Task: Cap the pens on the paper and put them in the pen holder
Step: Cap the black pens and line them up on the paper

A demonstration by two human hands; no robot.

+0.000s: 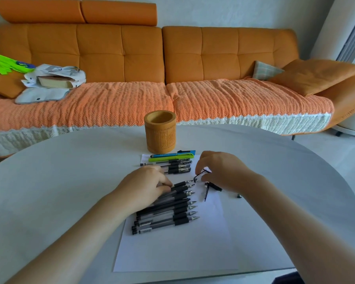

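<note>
Several uncapped black gel pens [168,215] lie side by side on a white sheet of paper [172,251], tips to the right. My left hand [146,185] pinches the topmost uncapped pen [182,184] by its grip. My right hand [219,171] holds a black pen cap [201,174] just right of that pen's tip. Several capped pens [170,166], among them a blue one and a green one, lie at the paper's far edge. A loose cap [213,186] rests on the paper under my right hand. The bamboo pen holder [160,133] stands upright behind the paper and looks empty.
The round grey table [70,171] has its curved edge to the right and far side. A small dark piece [239,195] lies on the table right of the paper. An orange sofa [172,58] with a bag and cushions stands behind the table.
</note>
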